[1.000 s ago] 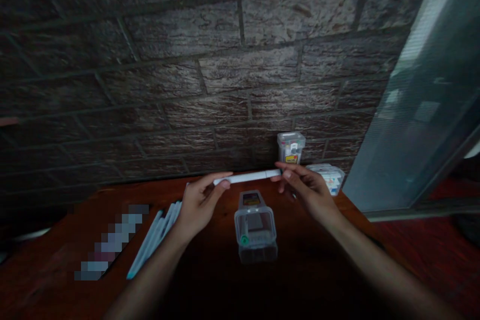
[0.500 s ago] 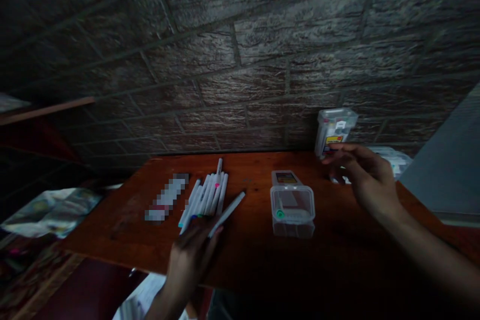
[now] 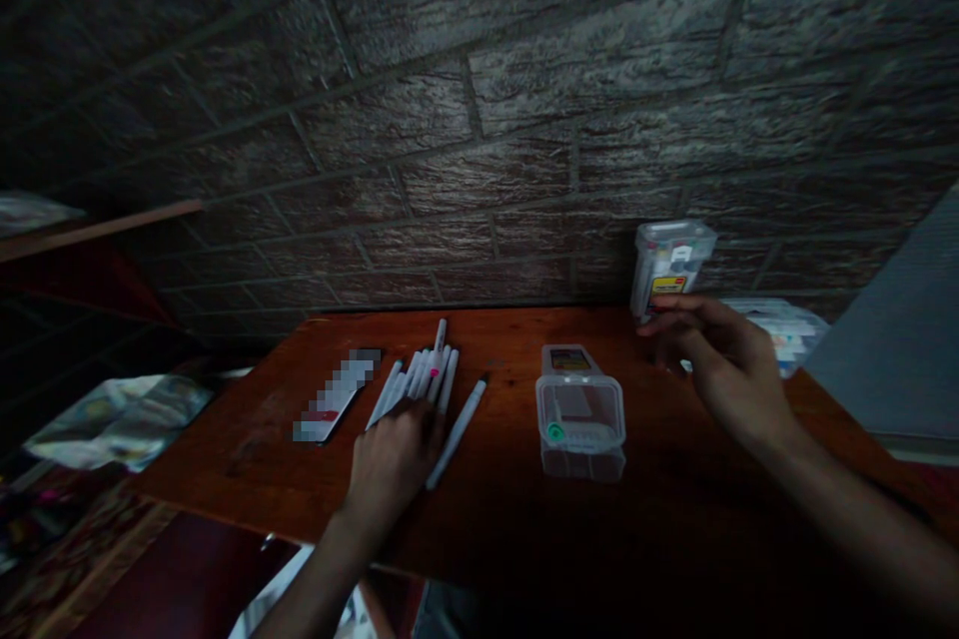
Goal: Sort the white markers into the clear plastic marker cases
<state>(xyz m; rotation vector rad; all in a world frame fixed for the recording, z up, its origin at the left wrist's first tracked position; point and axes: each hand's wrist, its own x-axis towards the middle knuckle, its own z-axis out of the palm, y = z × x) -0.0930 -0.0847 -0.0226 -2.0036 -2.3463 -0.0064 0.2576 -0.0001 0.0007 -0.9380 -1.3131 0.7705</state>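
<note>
My left hand (image 3: 397, 454) is over the near ends of a group of white markers (image 3: 409, 377), fingers curled down among them. Its fingertips are hidden, so any grip does not show. Just right of that hand a single white marker (image 3: 459, 431) lies slanted on the table, its far tip dark. My right hand (image 3: 730, 359) hangs in the air in front of an upright clear marker case (image 3: 672, 265), its fingers bent towards the thumb. Anything pinched there is too dark to make out. Between my hands stands an open clear plastic case (image 3: 580, 459) with a green-ended marker (image 3: 555, 429) inside.
A partly pixelated flat object (image 3: 337, 399) lies left of the markers. More clear plastic cases (image 3: 786, 329) are behind my right hand. The wooden table (image 3: 247, 439) meets a brick wall (image 3: 524, 120). A crumpled patterned bag or cloth (image 3: 116, 419) sits beyond the left edge.
The white marker held between both hands was carried left and laid down by my left hand, which then moved onto the group. My right hand stays near the upright case. The view turned left.
</note>
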